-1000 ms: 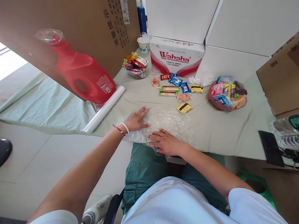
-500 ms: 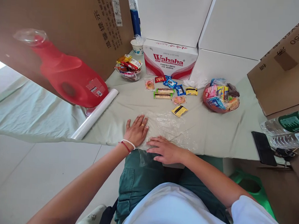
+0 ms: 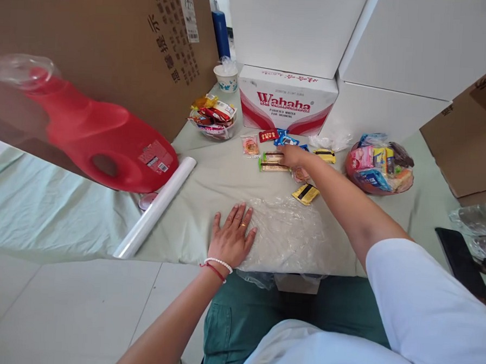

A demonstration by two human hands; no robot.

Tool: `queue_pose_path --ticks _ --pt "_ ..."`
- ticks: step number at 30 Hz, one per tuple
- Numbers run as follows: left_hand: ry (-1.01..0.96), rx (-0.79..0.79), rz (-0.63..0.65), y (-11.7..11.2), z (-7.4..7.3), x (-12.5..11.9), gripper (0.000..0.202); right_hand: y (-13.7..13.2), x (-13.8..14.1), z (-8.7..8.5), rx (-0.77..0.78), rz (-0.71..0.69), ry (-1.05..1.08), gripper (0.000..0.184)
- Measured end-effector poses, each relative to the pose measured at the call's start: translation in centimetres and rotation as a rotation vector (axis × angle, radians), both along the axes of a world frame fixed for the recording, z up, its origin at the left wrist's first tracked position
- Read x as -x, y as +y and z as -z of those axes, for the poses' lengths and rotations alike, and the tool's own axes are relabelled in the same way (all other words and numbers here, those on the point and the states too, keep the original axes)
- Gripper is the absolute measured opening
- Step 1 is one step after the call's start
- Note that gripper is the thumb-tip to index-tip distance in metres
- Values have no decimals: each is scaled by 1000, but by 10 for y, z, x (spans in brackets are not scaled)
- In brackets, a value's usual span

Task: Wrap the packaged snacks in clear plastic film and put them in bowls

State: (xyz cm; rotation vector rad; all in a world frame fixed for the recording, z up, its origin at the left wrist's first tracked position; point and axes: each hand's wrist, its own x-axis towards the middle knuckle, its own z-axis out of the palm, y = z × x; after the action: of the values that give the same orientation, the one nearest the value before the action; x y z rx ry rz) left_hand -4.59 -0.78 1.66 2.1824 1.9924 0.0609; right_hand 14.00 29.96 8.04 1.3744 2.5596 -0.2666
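A sheet of clear plastic wrap (image 3: 293,233) lies spread at the near edge of the table, hanging slightly over it. My left hand (image 3: 234,236) rests flat on its left side, fingers spread, a ring on one finger. My right hand (image 3: 290,154) is stretched far forward over a scatter of small wrapped snacks (image 3: 273,161), its fingers curled down among a green-edged bar, blue packets and a pink packet. Whether it grips any of them I cannot tell. A yellow packet (image 3: 305,193) lies just beyond the wrap, below my forearm.
A roll of plastic wrap (image 3: 157,207) lies to the left beside a big red jug (image 3: 94,136). A bowl of snacks (image 3: 380,165) sits at right, a smaller bowl (image 3: 211,118) at the back. A Wahaha box (image 3: 286,100), white boxes and cardboard boxes ring the table. A phone (image 3: 461,261) and bottles lie far right.
My right hand left the near edge of the plastic sheet and reached forward to the scattered snacks. My left hand stayed flat on the sheet.
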Motion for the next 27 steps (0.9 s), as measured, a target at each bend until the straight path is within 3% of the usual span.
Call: queue_pose_path --ticks 5,10,14,19,22,27 --pt "-36 -7 4 -1 4 2 66 19 2 -7 99 -89 -27 56" --pt "-41 -17 3 0 4 3 66 -4 7 8 20 -137 -90 70" --pt "-34 -11 -3 0 3 2 67 -27 8 3 -19 -84 -78 58" --pt "-48 -25 -18 0 1 -2 67 -76 -13 -35 -233 15 96 51" --pt "-54 -27 -18 0 0 -3 66 -119 -25 -52 -168 -30 169 52" --pt "-30 -6 -31 -1 -1 -5 67 -183 -39 -39 28 -199 22 46"
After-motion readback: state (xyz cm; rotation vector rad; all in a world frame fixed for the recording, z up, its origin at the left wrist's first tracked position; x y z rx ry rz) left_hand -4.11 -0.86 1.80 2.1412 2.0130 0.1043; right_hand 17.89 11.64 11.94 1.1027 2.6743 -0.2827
